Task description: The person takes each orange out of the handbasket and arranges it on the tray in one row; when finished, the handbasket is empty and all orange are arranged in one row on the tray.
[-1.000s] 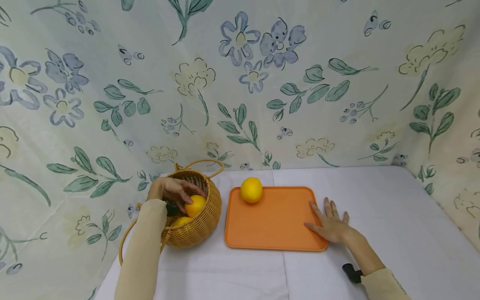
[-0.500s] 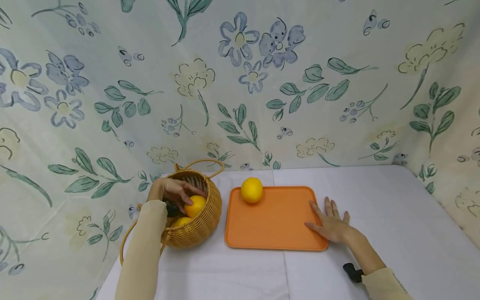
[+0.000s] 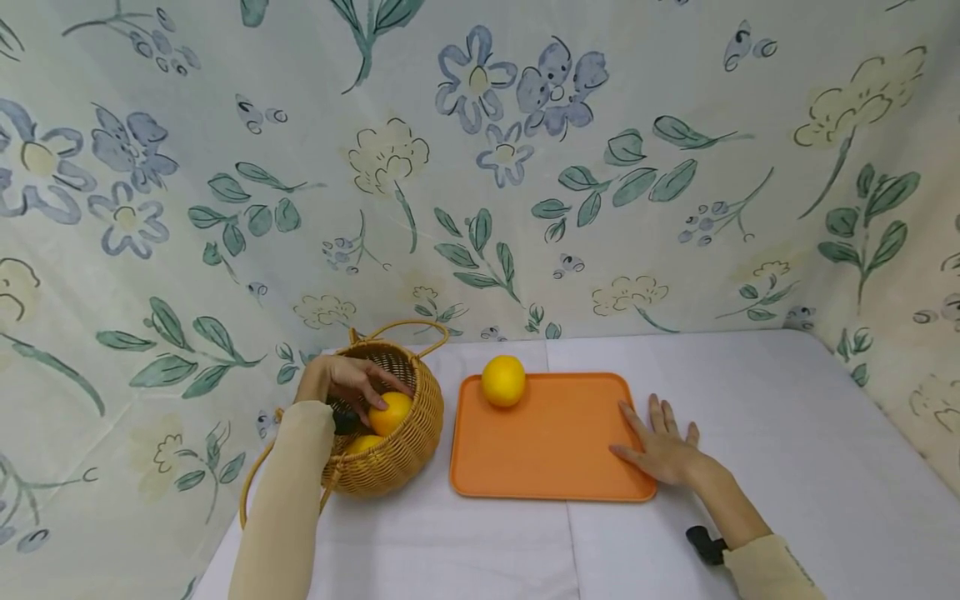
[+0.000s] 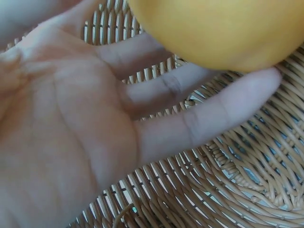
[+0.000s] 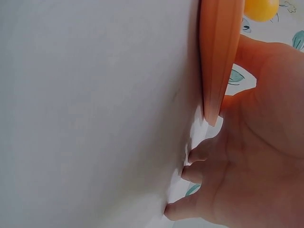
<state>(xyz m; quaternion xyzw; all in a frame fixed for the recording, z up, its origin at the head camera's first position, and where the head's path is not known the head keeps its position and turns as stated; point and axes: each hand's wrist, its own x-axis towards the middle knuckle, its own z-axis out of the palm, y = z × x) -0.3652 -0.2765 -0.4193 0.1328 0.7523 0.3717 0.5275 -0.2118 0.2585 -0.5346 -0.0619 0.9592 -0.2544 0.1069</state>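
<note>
Inside the wicker basket (image 3: 397,461), my left hand (image 3: 352,382) holds a yellow orange (image 3: 391,414), thumb on its near side and other fingers reaching round behind. In the left wrist view the fingers (image 4: 209,116) lie along the underside of this fruit (image 4: 223,28); the thumb's contact is out of sight there. My right hand (image 3: 663,446) is spread at the right edge of the orange tray (image 3: 555,450). Its thumb and forefinger lie over the rim, and the other fingertips touch the tablecloth. Another yellow orange (image 3: 503,381) sits in the tray's far left corner.
A further yellow fruit (image 3: 363,443) lies lower in the basket, partly hidden. One basket handle (image 3: 412,322) stands up at the back; the other (image 3: 251,483) hangs out to the left, behind the sleeve. White cloth (image 3: 465,550) covers the table, and a floral curtain (image 3: 480,167) rises behind.
</note>
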